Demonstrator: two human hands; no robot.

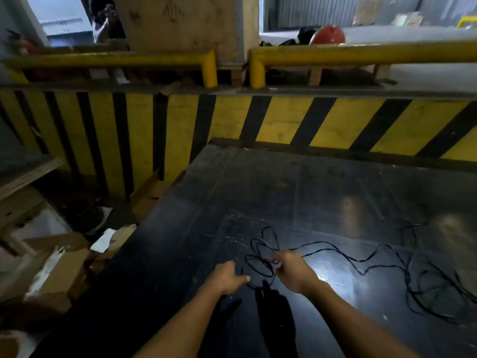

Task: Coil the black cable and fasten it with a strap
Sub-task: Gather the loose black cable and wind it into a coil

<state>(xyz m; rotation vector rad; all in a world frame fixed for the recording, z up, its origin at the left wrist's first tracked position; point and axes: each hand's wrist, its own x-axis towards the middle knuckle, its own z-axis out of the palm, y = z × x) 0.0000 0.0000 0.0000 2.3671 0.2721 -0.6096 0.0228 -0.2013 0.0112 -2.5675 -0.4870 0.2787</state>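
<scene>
A thin black cable (pixel 343 251) lies on a dark glossy table (pixel 309 189). Several loose loops of it are gathered between my hands, and the rest trails off to the right in a slack tangle (pixel 433 288). My left hand (pixel 228 277) pinches the lower left edge of the loops. My right hand (pixel 291 270) is closed on the cable at the right side of the loops. A black plug end (pixel 264 285) hangs just below the loops. I see no strap.
A yellow and black striped barrier (pixel 232 120) stands behind the table, with yellow rails (pixel 361 51) above it. Cardboard boxes and scraps (pixel 59 270) lie on the floor to the left. A red helmet (pixel 327 34) sits far back.
</scene>
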